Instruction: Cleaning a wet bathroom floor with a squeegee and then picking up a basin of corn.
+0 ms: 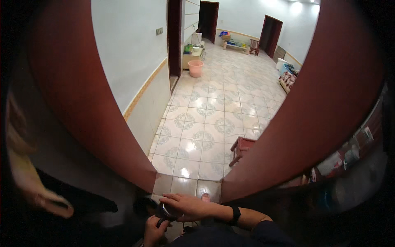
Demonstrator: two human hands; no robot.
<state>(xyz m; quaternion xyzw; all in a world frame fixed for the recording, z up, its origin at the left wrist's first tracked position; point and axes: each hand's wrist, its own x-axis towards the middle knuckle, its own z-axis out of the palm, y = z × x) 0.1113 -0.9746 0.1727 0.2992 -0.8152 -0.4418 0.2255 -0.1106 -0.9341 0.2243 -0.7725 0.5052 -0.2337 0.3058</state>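
Observation:
At the bottom of the head view, my left hand [154,230] is closed around the dark handle [161,221] of a round object with a shiny metal rim [166,210], perhaps a pan or pot with a lid. Flat on top of that rim lies my right hand [180,205], its fingers stretched to the left. A black band [236,214] circles my right wrist. The underside of the object is hidden by my hands, so its exact kind cannot be told.
I am at a doorway with a reddish-brown frame [123,139]. Past it, a red stool [245,145] stands on the patterned tile floor [203,123], partly behind the frame. Farther off are a pink bucket [196,68], a low table [236,46] and a wooden chair [254,46].

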